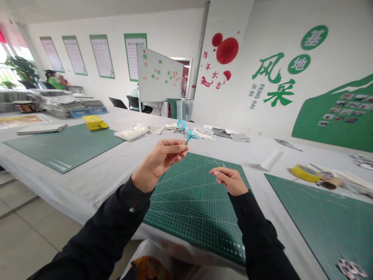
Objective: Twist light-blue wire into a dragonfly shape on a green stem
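My left hand [161,160] is closed in a pinch, thumb against forefinger, around the lower end of a small blue wire ornament [188,131] with curled loops and a short green stem. It is held upright above the far edge of the green cutting mat [201,198]. To the right, over the same mat, my right hand [230,179] has its thumb and forefinger pressed together. Whatever lies between those fingertips, if anything, is too small to make out. The two hands are apart.
More cutting mats lie left [72,146] and right [329,221], with scissors [351,268] on the right one. Beyond are a yellow box [94,122], a plastic bag [131,132], cloth pieces [221,133], a white roll [272,159] and yellow tape [305,173]. A person [54,81] sits far left.
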{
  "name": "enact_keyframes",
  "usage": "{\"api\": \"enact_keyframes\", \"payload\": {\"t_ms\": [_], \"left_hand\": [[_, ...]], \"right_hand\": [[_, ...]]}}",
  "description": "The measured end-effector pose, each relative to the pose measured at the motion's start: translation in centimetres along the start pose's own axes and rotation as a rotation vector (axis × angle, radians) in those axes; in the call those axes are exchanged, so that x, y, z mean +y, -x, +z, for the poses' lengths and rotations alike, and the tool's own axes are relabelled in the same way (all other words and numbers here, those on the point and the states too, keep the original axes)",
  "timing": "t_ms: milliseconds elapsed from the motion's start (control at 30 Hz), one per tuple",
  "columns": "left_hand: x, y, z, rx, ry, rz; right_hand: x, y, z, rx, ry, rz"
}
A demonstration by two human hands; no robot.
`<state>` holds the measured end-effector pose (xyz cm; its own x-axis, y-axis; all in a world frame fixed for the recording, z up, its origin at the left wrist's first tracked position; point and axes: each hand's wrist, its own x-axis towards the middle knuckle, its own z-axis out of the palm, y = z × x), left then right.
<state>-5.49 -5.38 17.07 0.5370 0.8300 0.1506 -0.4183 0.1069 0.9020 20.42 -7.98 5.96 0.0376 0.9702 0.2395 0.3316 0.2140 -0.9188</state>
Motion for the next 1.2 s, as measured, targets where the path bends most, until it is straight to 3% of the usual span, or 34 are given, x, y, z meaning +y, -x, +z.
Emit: {"api": "enact_keyframes", "payload": {"t_ms": [200, 333, 433, 500, 600, 667, 733, 933, 1033, 1200], "left_hand": [[0.9, 0.2, -0.4, -0.020, -0.025, -0.012], [0.3, -0.2, -0.4, -0.078, -0.020, -0.063], [-0.4, -0.6, -0.1, -0.103, -0.033, -0.108], [-0.9, -0.8, 0.1, -0.117, -0.041, -0.133], [-1.5, -1.1, 0.3, -0.165, -0.054, -0.144], [-1.8, -1.2, 0.2, -0.192, -0.072, -0.142], [-1.9, -1.2, -0.1, -0.194, -0.087, -0.142], [-0.6, -0.7, -1.4, -0.086, -0.041, -0.142], [0.2, -0.4, -2.0, 0.000, -0.015, -0.118], [0.4, -0.6, -3.9, 0.159, 0.003, -0.021]], "right_hand": [[4.7, 0.8, -5.5, 0.059, 0.116, 0.140], [4.4, 0.2, -7.9, 0.141, 0.183, 0.180], [1.3, 0.0, -6.3, 0.173, 0.162, 0.101], [-1.9, 0.2, -3.8, 0.069, 0.047, -0.035], [-6.3, 0.8, 0.7, -0.200, -0.135, -0.100], [-7.8, 1.1, 2.8, -0.309, -0.203, -0.101], [-8.0, 1.0, 3.7, -0.319, -0.226, -0.081], [-3.9, 0.4, 1.3, -0.179, -0.231, -0.025], [-1.8, 0.3, -0.4, -0.106, -0.392, 0.034], [-0.7, 0.2, -2.6, -0.005, -0.479, 0.053]]}}
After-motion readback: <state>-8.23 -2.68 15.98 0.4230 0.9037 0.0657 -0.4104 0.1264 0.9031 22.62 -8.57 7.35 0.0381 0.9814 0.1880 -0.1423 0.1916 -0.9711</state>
